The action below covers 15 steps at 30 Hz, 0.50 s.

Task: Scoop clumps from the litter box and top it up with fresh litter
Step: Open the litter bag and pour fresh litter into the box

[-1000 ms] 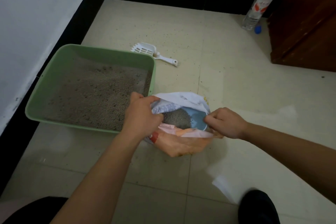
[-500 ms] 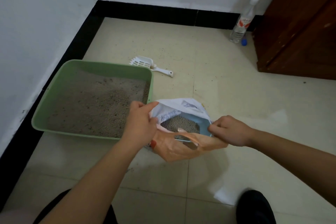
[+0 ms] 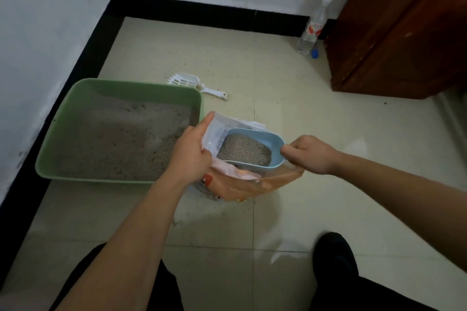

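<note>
A green litter box (image 3: 63, 118) with grey litter sits on the floor by the left wall. Just right of it stands an orange and white litter bag (image 3: 252, 187), its mouth open. My left hand (image 3: 189, 154) grips the bag's left edge. My right hand (image 3: 307, 154) grips the handle of a light blue scoop (image 3: 274, 141), which is heaped with grey litter and raised above the bag's mouth. A white slotted scoop (image 3: 188, 82) lies on the floor behind the box.
A plastic bottle (image 3: 312, 30) and a blue cap (image 3: 314, 53) stand at the back by a brown wooden cabinet (image 3: 404, 33). My black shoe (image 3: 333, 257) rests at the lower right. Pale floor tiles stretch to the right of the bag.
The blue scoop has come up out of the bag with a load of litter. My right hand rose with it; my left hand keeps its hold on the bag's edge.
</note>
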Each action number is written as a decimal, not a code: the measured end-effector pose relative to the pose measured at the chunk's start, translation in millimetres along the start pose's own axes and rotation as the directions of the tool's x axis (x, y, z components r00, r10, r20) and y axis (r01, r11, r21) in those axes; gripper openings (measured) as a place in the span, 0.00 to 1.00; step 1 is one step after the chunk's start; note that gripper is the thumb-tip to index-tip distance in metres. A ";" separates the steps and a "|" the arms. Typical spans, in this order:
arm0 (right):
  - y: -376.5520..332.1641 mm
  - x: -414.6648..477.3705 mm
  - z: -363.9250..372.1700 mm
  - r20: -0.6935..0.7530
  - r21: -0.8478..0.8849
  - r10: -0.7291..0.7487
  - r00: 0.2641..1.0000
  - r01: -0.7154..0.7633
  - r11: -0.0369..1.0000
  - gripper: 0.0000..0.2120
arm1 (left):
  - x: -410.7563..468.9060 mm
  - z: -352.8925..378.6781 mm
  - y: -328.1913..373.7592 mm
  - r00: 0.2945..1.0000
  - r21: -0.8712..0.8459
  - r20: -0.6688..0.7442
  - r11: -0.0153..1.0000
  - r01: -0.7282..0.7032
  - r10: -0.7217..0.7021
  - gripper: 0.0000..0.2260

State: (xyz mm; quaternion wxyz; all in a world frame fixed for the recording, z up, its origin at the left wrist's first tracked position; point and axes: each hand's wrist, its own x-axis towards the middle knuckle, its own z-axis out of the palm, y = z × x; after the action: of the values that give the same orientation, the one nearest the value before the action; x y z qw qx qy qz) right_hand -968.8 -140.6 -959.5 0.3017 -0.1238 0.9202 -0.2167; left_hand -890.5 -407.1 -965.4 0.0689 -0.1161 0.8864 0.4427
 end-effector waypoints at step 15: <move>-31.1 -49.7 3.1 -0.123 0.296 0.042 0.992 -0.004 0.955 0.19 | 7.0 0.4 -32.9 0.933 -0.499 0.199 0.788 0.360 -0.300 0.37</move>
State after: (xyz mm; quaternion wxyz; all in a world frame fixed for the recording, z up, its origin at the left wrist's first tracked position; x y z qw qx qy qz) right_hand -924.8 -151.0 -922.1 0.2597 -0.0528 0.8963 -0.3555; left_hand -888.5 -426.9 -992.6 0.1589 -0.2593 0.6911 0.6556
